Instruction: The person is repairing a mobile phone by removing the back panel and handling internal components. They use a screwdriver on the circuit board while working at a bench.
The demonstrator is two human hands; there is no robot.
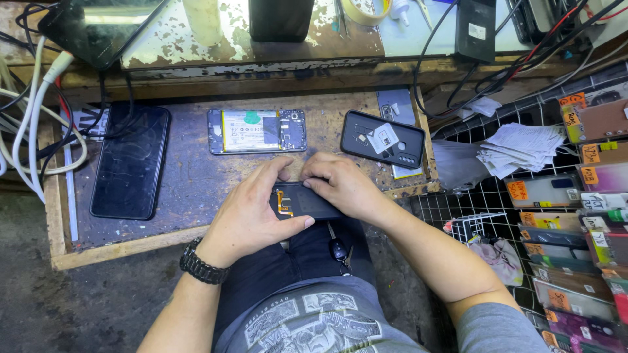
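Head view: left hand [252, 219] and right hand [343, 186], fingers closed on a dark phone panel [304, 202] with orange flex, steady it at the bench's [190, 183] near edge; opened phone [257, 131] lies beyond.

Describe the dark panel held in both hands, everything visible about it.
The panel is a flat, dark rectangle, probably a phone part seen from its inner side, with an orange flex strip at its left end. It lies roughly level at the near edge of the workbench, above the person's lap. The left hand cups its left end, thumb beneath; the right hand covers its upper right.
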